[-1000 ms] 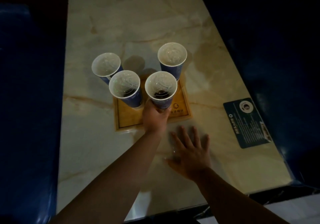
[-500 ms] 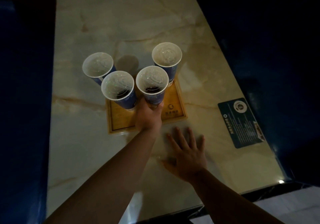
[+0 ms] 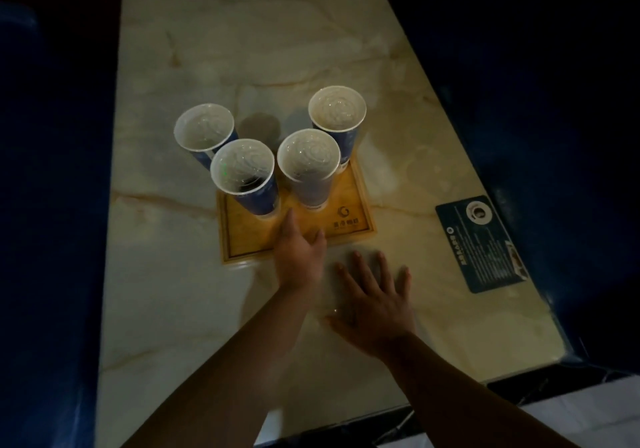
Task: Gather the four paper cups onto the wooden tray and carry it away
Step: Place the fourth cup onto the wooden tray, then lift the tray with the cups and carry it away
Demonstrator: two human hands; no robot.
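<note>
Just let go of the cup point(image 3: 308, 170) ahead; my left hand point(image 3: 299, 252) now open over tray point(image 3: 242, 240). Right hand point(image 3: 374, 295) flat on bench point(image 3: 173, 309). Two cups left.

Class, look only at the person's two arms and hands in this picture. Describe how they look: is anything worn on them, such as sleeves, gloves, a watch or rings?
Both forearms are bare as far as the frame shows: no sleeve reaches into view. The left hand and right hand wear no gloves. No watch, bracelet or ring shows, though the dim light could hide a thin one.
</note>
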